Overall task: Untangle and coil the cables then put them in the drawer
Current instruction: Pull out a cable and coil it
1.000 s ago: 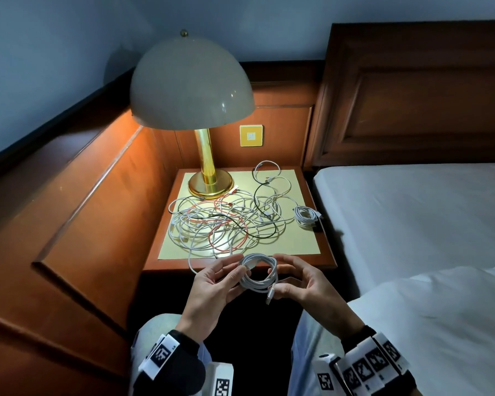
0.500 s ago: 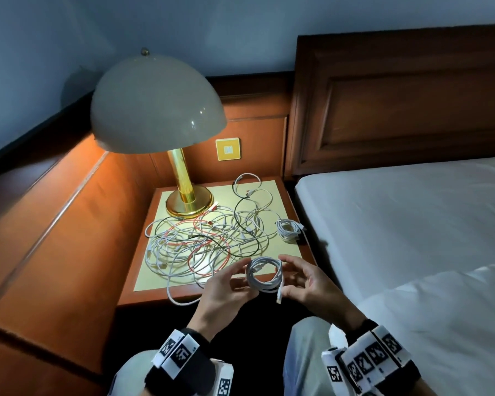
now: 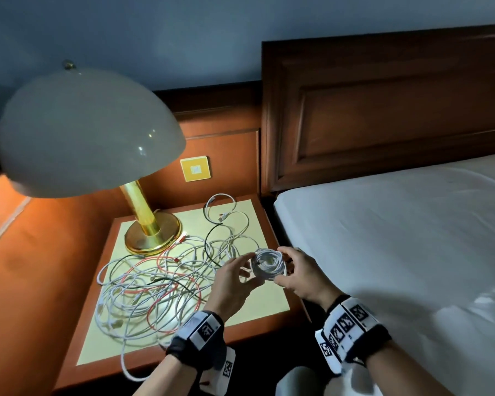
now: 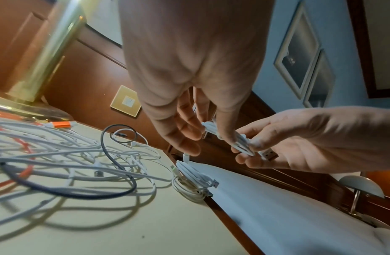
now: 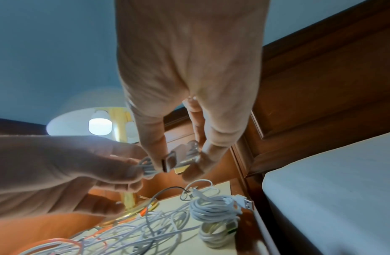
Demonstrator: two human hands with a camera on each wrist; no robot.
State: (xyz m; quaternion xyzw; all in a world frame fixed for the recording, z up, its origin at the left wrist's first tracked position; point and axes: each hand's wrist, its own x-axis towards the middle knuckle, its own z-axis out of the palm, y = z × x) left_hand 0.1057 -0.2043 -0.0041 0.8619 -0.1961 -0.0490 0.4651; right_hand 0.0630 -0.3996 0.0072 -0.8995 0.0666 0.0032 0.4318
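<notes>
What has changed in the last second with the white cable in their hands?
Both hands, left hand and right hand, carried the coiled white cable forward from in front of the nightstand to above its right edge. Neither let go. The tangled cables and lamp stayed put.

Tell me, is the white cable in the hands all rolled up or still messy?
Rolled up. The white cable forms a neat round coil, pinched between the left hand and right hand, above the loose tangled cables on the nightstand.
</notes>
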